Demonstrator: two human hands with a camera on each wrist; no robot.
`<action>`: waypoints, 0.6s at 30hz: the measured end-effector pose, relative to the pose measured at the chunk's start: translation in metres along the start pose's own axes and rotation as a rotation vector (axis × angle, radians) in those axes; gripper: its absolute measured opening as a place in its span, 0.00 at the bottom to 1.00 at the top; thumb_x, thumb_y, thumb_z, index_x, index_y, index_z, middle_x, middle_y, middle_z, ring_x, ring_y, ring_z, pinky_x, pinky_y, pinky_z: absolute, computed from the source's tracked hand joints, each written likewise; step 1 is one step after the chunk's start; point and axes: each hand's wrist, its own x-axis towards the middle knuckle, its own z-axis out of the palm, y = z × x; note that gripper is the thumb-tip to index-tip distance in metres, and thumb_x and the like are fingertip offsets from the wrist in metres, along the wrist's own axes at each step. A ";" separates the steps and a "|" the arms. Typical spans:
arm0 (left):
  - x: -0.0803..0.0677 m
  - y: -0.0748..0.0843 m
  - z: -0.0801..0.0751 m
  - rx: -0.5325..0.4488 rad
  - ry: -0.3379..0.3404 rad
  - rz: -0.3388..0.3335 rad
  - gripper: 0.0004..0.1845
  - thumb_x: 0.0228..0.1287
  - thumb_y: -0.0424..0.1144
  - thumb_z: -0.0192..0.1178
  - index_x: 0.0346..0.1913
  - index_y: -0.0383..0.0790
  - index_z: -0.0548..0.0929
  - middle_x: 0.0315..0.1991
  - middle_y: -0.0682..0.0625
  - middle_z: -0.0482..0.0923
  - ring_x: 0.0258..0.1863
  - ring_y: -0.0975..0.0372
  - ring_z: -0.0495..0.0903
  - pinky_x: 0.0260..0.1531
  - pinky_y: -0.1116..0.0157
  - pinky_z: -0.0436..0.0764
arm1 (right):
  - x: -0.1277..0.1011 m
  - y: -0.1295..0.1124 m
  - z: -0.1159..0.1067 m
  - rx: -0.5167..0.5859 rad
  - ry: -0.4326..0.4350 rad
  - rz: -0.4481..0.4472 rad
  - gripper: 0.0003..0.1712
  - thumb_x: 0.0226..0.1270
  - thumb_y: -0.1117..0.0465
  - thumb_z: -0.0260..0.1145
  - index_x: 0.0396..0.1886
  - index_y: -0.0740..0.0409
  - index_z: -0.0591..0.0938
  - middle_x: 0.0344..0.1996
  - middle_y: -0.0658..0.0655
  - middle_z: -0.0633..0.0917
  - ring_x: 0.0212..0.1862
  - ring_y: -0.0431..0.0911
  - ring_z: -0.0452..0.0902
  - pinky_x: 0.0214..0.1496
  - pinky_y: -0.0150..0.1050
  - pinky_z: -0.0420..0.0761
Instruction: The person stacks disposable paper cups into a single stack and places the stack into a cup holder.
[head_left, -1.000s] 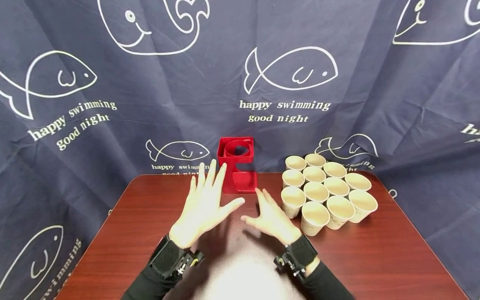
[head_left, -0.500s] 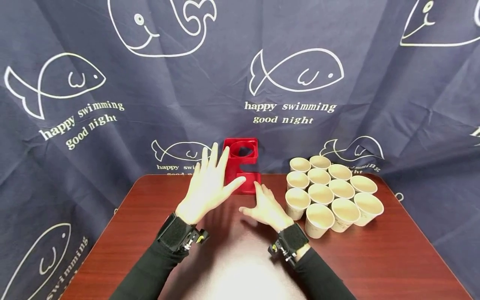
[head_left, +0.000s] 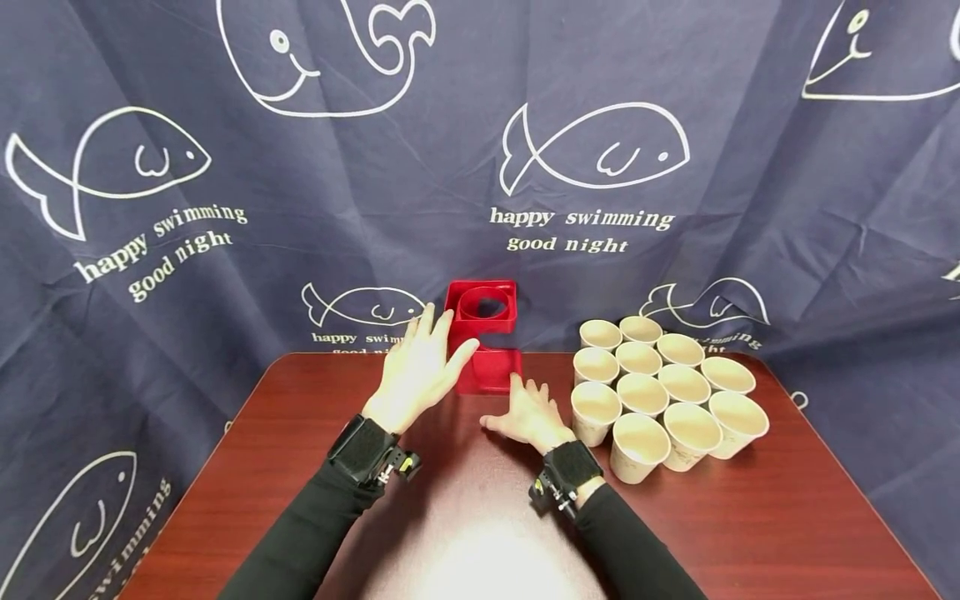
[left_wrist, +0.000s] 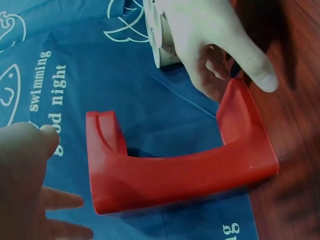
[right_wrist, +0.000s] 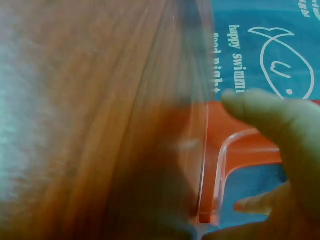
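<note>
My left hand [head_left: 417, 372] is raised with its fingers spread straight, just beside the left side of the red cup holder [head_left: 482, 340] near its tall back, holding nothing, while my right hand [head_left: 529, 413] lies low over the table [head_left: 750, 517] with its fingers also spread, tips at the front edge of the holder's base, though I cannot tell whether they touch it. The holder stands upright at the table's far edge against the blue fish-print curtain [head_left: 225, 208], ring on top. The paper cups [head_left: 663, 392] stand open side up, packed together just right of my right hand, near the holder.
</note>
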 end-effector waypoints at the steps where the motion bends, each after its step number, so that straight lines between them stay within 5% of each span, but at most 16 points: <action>1: 0.001 0.000 0.001 -0.004 0.011 0.000 0.39 0.73 0.65 0.49 0.77 0.42 0.67 0.78 0.36 0.61 0.73 0.39 0.67 0.63 0.35 0.75 | 0.001 -0.001 0.000 -0.003 0.009 0.006 0.56 0.54 0.37 0.76 0.75 0.60 0.66 0.69 0.71 0.73 0.72 0.72 0.63 0.71 0.68 0.69; 7: 0.007 -0.003 0.005 0.028 0.097 0.046 0.32 0.72 0.59 0.56 0.68 0.39 0.77 0.65 0.38 0.77 0.56 0.42 0.83 0.50 0.41 0.85 | 0.007 -0.003 0.000 -0.034 0.052 0.010 0.42 0.59 0.44 0.75 0.68 0.60 0.75 0.59 0.68 0.79 0.66 0.69 0.69 0.66 0.68 0.71; 18: 0.009 -0.008 0.004 0.061 0.128 0.083 0.23 0.69 0.48 0.63 0.63 0.42 0.80 0.53 0.40 0.84 0.47 0.45 0.87 0.41 0.44 0.88 | 0.006 -0.002 0.004 -0.107 0.147 -0.018 0.26 0.60 0.52 0.76 0.56 0.57 0.85 0.49 0.67 0.84 0.57 0.66 0.75 0.63 0.72 0.70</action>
